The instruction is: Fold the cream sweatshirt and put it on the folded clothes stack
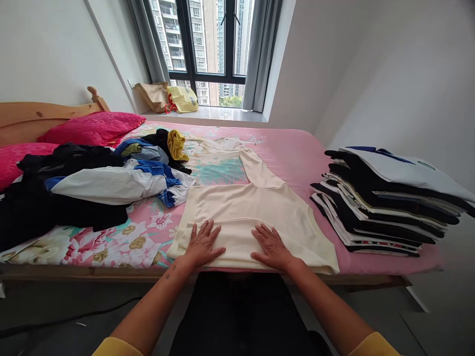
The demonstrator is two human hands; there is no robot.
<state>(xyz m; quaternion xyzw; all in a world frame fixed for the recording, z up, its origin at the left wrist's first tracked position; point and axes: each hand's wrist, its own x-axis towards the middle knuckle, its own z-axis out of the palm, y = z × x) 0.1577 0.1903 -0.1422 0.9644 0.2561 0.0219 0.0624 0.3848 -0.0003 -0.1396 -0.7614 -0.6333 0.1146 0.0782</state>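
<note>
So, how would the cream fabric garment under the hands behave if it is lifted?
The cream fabric garment is probably floppy: soft creases show between the left hand and right hand. Its outstretched sleeve would likely dangle; thin cloth suggests little weight.

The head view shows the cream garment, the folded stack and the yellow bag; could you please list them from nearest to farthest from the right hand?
1. Cream garment, directly under the right hand.
2. Folded stack, on the bed to the hand's right.
3. Yellow bag, on the windowsill beyond the bed.
</note>
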